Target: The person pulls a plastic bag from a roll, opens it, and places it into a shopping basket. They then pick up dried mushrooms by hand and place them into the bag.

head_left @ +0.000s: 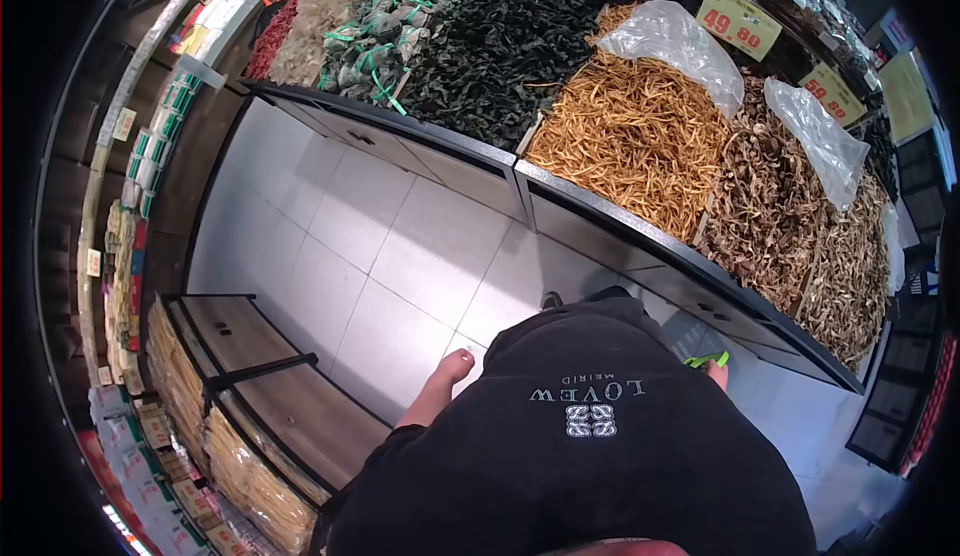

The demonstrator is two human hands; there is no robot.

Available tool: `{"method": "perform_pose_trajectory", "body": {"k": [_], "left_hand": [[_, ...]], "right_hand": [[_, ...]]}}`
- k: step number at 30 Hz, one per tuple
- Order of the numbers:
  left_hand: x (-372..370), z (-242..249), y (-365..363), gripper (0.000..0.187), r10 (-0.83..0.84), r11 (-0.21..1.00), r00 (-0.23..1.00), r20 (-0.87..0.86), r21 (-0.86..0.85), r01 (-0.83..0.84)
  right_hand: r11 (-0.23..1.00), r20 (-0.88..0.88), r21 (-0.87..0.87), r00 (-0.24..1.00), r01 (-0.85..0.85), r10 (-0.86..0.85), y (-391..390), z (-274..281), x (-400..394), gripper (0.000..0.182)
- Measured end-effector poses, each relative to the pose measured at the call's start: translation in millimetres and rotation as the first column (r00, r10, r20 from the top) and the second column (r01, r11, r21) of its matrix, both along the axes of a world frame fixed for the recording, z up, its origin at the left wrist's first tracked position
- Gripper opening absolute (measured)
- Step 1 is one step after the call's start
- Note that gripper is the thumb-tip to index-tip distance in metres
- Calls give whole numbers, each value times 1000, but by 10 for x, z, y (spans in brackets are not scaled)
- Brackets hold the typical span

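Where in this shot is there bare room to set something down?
The tiled floor between the dried-goods counter and the low wooden shelf is bare, and so is that shelf's top. The counter bins are heaped full, with plastic bags on top.

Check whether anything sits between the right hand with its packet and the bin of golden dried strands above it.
Nothing visible blocks it. The right hand holds a grey packet with a green tie against the dark cabinet front, below the bin of golden dried strands. A clear plastic bag lies on the bin's far part.

Pale tiled floor (400, 246) btwn dark bulk-goods counter (600, 226) (yellow price tags (738, 21) above) & side shelves (250, 396).
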State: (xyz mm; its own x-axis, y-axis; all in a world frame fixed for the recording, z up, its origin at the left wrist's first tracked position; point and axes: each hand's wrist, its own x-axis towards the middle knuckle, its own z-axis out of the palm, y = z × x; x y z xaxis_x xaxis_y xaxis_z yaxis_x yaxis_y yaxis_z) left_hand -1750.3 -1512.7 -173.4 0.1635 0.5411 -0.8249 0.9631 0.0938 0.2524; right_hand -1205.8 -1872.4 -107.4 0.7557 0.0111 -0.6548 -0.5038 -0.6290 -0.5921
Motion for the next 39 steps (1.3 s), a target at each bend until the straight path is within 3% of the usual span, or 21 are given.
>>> {"method": "perform_pose_trajectory", "body": {"k": [2, 4, 6, 11, 12, 14, 19, 20, 22, 24, 25, 26, 28, 29, 32, 33, 34, 35, 36, 37, 39], "left_hand": [[22, -89, 7, 40, -13, 1000, 999, 45, -25, 14], [132, 35, 52, 39, -39, 999, 998, 49, -25, 40], [231, 108, 98, 38, -95, 995, 993, 77, 27, 93], [490, 156, 199, 37, -191, 977, 979, 69, 112, 182], [540, 190, 197, 37, -187, 976, 980, 69, 128, 177], [693, 327, 207, 37, -242, 966, 970, 31, 107, 237], [1089, 577, 265, 37, -336, 942, 942, 23, 22, 336], [1133, 585, 266, 39, -400, 916, 916, 11, 38, 399], [1235, 653, 317, 47, -468, 882, 883, -42, 29, 469], [1299, 754, 359, 50, -518, 854, 851, -86, 9, 520], [1264, 738, 369, 50, -521, 851, 848, -99, 7, 525], [1252, 713, 374, 54, -543, 838, 834, -100, 0, 546], [1307, 703, 369, 57, -563, 824, 823, -81, 18, 566], [1343, 816, 388, 60, -555, 830, 829, -66, 13, 557], [1227, 644, 572, 69, -545, 839, 839, 14, -10, 545], [1164, 480, 644, 70, -550, 835, 835, 17, 3, 550], [1105, 327, 701, 71, -554, 833, 832, 23, 14, 554], [1045, 232, 751, 71, -543, 840, 838, 43, 25, 543], [975, 144, 796, 71, -531, 848, 845, 66, 32, 530], [882, 48, 849, 69, -539, 841, 839, 72, 1, 541], [789, 58, 1044, 60, -573, 814, 817, 62, -70, 576]], "right_hand": [[968, -136, 217, 986, 126, -97, 100, -54, 50, 17], [949, -207, 241, 966, 201, -152, 282, 77, -66, 18], [965, -326, 225, 943, 138, -59, 400, 199, -159, 19], [881, -379, 391, 919, 267, -111, 302, -165, -1, 22], [876, -378, 406, 920, 262, -100, 282, -201, 10, 22], [843, -362, 375, 898, 386, -250, 307, -179, 65, 25], [866, -408, 384, 901, 320, -151, 4, -602, 244, 28], [854, -304, 504, 952, 133, 31, -169, -1099, 338, 26], [876, -338, 363, 921, 317, -193, 21, -1157, 267, 23], [878, -392, 359, 905, 316, -166, 79, -1020, 246, 21], [925, -127, 373, 984, -66, 122, 26, -1077, 210, 23], [924, -131, 378, 984, -60, 117, -9, -1125, 175, 23], [975, -158, 222, 986, -19, 56, 105, -789, 274, 30], [971, -186, 233, 983, 48, -4, -209, -1864, 383, 37], [972, -106, 183, 980, -145, 166, -417, -2280, 484, 40], [972, -85, 192, 984, -137, 155, -485, -2336, 459, 40], [896, 124, 47, 893, -441, 433, -549, -2366, 447, 41], [730, 273, -165, 681, -663, 680, -524, -2343, 502, 41], [665, 304, -258, 595, -701, 744, -485, -2219, 488, 41], [680, 272, -262, 624, -684, 732, -378, -2102, 466, 41], [847, 124, -145, 840, -511, 528, -90, -1836, 398, 41]]}}
